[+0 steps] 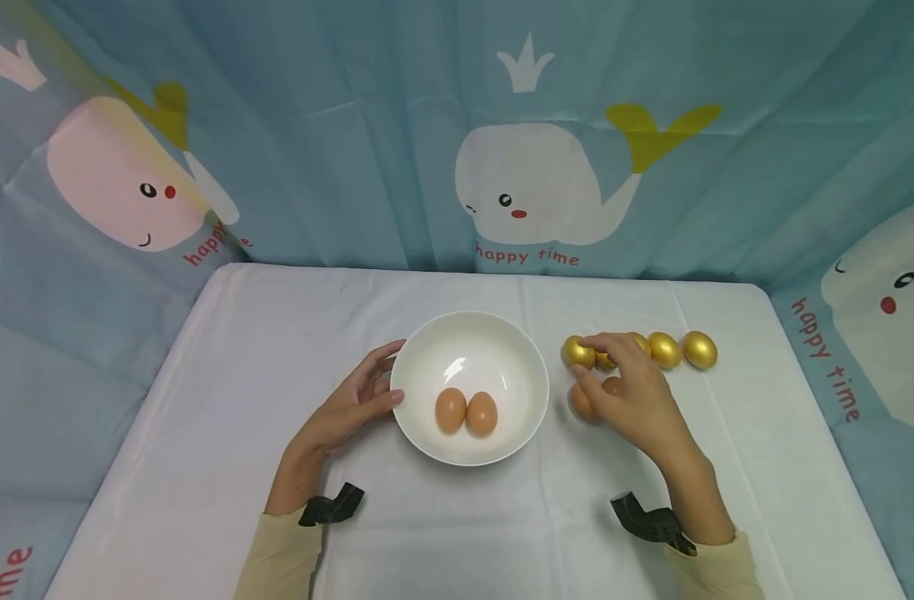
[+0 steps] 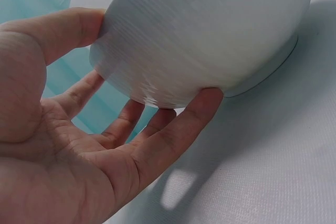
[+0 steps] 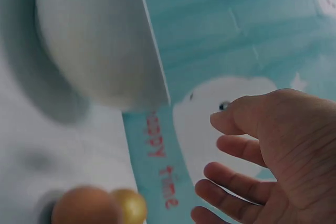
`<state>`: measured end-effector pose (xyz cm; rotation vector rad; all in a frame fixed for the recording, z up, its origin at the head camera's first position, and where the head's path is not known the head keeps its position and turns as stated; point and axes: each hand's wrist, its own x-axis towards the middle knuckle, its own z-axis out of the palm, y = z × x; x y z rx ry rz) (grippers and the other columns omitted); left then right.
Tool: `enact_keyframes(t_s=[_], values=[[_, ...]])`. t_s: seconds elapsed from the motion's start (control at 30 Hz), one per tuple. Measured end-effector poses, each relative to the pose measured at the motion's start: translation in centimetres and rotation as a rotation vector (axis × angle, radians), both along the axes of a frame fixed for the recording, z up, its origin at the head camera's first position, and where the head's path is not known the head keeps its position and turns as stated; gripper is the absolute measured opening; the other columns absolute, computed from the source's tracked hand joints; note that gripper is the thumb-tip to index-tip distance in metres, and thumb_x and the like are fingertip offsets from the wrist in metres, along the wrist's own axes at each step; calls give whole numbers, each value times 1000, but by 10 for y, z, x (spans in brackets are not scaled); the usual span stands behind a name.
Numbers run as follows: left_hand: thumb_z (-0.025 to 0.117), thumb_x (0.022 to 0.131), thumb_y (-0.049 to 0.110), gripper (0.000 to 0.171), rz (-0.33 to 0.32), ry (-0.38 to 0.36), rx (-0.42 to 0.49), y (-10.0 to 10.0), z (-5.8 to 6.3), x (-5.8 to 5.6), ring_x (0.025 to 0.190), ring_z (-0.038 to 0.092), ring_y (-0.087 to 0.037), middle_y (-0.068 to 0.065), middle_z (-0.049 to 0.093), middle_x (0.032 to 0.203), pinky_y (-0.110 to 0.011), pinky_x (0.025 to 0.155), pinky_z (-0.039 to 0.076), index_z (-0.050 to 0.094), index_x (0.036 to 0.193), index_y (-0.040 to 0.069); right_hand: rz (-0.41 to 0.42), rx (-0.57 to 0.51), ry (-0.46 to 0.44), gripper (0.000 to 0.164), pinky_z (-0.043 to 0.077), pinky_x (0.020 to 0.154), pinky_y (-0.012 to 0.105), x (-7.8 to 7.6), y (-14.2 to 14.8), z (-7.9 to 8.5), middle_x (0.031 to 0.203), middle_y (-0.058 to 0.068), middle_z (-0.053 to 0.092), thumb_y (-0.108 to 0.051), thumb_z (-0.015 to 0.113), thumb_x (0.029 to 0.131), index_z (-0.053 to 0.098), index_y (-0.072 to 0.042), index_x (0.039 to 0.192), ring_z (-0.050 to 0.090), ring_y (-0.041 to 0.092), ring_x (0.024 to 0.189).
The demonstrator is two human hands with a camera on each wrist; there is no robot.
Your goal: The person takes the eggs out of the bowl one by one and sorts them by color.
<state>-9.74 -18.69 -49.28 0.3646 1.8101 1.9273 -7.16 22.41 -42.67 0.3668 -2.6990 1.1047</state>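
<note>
A white bowl (image 1: 467, 337) stands on the table with two brown eggs (image 1: 451, 411) lying side by side in it. My left hand (image 1: 355, 400) holds the bowl's left side. In the left wrist view, the thumb is at the rim and the spread fingers touch the outer wall. My right hand (image 1: 629, 396) hovers to the right of the bowl, over more brown eggs (image 1: 581, 403) that it partly hides. From the right wrist, its fingers look loosely bent, with nothing between them. A row of golden eggs (image 1: 700, 350) lies just beyond this hand.
White cloth covers the table (image 1: 457, 533). A blue curtain (image 1: 397, 183) printed with whales hangs behind it and along both sides. Black bands (image 1: 332, 505) are worn on both wrists, over beige sleeves.
</note>
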Motion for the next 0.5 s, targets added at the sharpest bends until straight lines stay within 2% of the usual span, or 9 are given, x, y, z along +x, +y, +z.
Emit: enact_keyframes(t_s=[0.13, 0.27, 0.33, 0.5], values=[[66, 102, 7, 76, 0, 1, 1, 0, -1, 1, 132, 63, -15, -17, 37, 160, -33, 96, 61, 27, 166, 23, 34, 19, -41, 33, 59, 73, 29, -1, -14, 7, 128, 7, 69, -13, 76, 96, 69, -15, 129, 65, 28, 108], [66, 102, 7, 77, 0, -1, 2, 0, 0, 2, 132, 63, -15, -17, 37, 160, -33, 96, 61, 27, 166, 23, 90, 25, -76, 34, 64, 80, 37, -6, -25, 11, 130, 7, 68, -13, 77, 96, 68, -14, 129, 65, 27, 116], [66, 102, 8, 77, -2, -4, 2, 0, 0, 2, 132, 63, -14, -17, 38, 160, -33, 96, 61, 27, 166, 23, 117, 18, -109, 35, 64, 77, 37, -8, -30, 15, 132, 7, 67, -15, 77, 97, 67, -14, 131, 65, 26, 118], [65, 103, 7, 76, -9, -5, 10, -1, 1, 0, 131, 63, -15, -16, 37, 160, -34, 95, 61, 26, 166, 23, 191, 18, -151, 37, 61, 95, 46, -13, -44, 22, 133, 4, 66, -19, 76, 98, 67, -13, 133, 65, 27, 122]])
